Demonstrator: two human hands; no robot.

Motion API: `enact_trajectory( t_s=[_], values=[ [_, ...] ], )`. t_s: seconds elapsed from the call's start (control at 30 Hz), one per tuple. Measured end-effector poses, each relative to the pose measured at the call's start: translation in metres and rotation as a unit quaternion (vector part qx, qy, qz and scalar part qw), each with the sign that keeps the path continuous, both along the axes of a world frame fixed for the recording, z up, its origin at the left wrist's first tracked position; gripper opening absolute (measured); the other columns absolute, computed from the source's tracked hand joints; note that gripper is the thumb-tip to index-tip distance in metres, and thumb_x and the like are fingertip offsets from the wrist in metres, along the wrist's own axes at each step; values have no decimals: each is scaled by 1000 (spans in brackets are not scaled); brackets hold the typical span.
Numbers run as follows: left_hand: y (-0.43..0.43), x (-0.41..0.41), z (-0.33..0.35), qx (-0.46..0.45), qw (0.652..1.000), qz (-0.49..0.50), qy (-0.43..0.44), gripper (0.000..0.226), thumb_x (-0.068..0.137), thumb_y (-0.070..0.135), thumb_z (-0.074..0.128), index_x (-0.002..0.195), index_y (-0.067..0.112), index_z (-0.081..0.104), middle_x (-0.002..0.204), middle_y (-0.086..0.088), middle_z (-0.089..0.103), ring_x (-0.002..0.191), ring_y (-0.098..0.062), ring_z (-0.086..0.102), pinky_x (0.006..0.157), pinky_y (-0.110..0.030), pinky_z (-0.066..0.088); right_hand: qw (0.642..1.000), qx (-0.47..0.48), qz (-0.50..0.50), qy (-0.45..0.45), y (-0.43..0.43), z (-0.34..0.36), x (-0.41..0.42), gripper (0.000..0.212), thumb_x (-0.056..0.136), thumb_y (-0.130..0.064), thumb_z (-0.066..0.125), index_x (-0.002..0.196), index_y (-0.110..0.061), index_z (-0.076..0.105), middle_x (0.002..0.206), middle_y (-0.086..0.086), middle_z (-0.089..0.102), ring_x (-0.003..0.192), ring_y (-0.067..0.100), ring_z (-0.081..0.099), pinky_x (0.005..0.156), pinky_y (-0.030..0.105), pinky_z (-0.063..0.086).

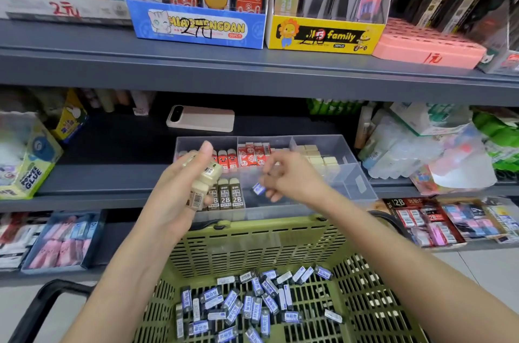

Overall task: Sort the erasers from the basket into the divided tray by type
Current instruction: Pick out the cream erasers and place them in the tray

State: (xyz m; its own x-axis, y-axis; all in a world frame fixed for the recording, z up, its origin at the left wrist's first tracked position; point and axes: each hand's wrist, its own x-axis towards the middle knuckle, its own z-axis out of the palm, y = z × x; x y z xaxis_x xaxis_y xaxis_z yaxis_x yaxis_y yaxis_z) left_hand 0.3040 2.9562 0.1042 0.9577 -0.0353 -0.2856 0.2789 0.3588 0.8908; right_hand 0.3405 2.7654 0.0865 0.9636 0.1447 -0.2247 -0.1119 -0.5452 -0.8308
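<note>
- The left hand (174,196) is raised in front of the tray with its fingers curled round a bundle of cream erasers (202,182). These are smooth rounded blocks, and two of them show barcode stickers.
- The right hand (292,177) hangs over the tray's front middle section with its fingers (265,172) loosely bent. A small eraser (258,188) in a blue-and-white paper sleeve sits right at the fingertips; I cannot tell whether they pinch it or it is loose.
- The tray (362,182) is clear hard plastic with thin dividing walls, and it sits on a grey metal shelf (112,179).
- In the tray's back row are red erasers with faces (227,158), red-and-white wrapped erasers (252,156) and plain cream blocks (314,156). The front left section holds upright erasers in dark sleeves marked 2B (226,196).
- The basket (252,247) is olive-green plastic with slotted walls and a grid floor. It stands just below the tray and has a black handle (42,306) at its left.
- A loose heap of rectangular blue-and-white sleeved erasers (238,306) lies across the basket floor.
- A flat pale-pink phone (200,118) with rounded corners lies on the shelf behind the tray.
</note>
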Motion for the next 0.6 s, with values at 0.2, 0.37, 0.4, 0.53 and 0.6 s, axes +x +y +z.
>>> enact_trajectory(
  t_s=[0.2,0.37,0.4,0.53,0.6],
  values=[
    [0,0,2,-70,997,5,34,47,59,60,62,82,19,59,59,5,58,46,-6,47,35,-17,36,996,-86,3,-34,10,-14,2,27,79,-12,74,64,-21,53,63,-1,62,57,13,59,59,30,53],
    [1,1,4,-72,997,18,36,51,61,63,60,82,17,59,57,3,57,46,-7,47,34,-18,36,968,-239,71,-13,15,-7,-1,21,80,-24,73,74,-4,71,80,6,71,78,18,64,77,31,53],
    [0,1,5,-69,997,17,34,51,60,63,60,82,17,59,57,3,57,47,-7,47,34,-18,36,961,-264,83,-4,16,-6,0,26,81,-25,71,81,0,72,87,9,72,83,21,66,80,33,54],
    [-4,-1,8,-35,999,7,33,58,56,65,60,87,16,61,57,3,61,45,-5,50,34,-17,36,950,-288,118,23,16,2,0,32,90,-24,60,72,1,67,77,12,67,77,23,62,88,39,50],
    [-7,-1,8,-5,999,7,32,64,53,69,60,90,17,63,60,4,63,45,-4,52,35,-18,37,955,-275,87,-64,14,8,-5,41,95,-27,51,63,-1,58,61,8,54,63,23,54,87,42,46]
  ],
)
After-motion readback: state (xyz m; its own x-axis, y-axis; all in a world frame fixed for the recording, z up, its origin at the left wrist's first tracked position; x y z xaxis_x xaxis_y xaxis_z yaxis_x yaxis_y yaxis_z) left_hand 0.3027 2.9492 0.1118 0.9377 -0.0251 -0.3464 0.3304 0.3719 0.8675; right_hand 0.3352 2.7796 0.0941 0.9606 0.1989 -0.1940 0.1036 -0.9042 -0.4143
